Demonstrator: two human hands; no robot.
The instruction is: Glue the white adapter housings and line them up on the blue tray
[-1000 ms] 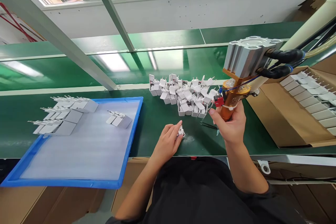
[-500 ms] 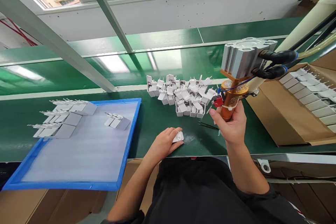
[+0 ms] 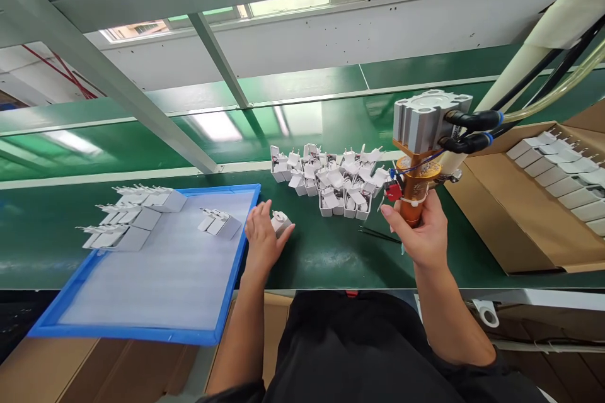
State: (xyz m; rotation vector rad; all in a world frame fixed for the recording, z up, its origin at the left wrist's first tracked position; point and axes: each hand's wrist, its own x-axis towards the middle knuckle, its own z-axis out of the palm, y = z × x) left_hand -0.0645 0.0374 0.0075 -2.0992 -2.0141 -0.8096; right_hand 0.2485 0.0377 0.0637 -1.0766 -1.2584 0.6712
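My left hand point(image 3: 261, 240) holds a small white charger plug point(image 3: 280, 221) just right of the blue tray point(image 3: 142, 321), fingers closed round it. My right hand point(image 3: 422, 233) grips the orange handle of a pneumatic tool point(image 3: 420, 141) with a silver cylinder head and black hoses, held upright above the green belt. A pile of open white charger housings point(image 3: 331, 179) lies behind both hands. On the tray, rows of finished white chargers point(image 3: 132, 217) stand at its far left, and a short row of chargers point(image 3: 220, 223) sits near its far right corner.
A cardboard box point(image 3: 515, 220) with rows of white chargers point(image 3: 562, 176) stands to the right. Thin black tweezers point(image 3: 378, 234) lie on the belt near my right hand. A slanted metal frame bar point(image 3: 118, 94) crosses above the belt at left.
My left hand has carried the white plug from the belt in front of me leftwards towards the tray's right edge. My right hand keeps hold of the tool in much the same place.
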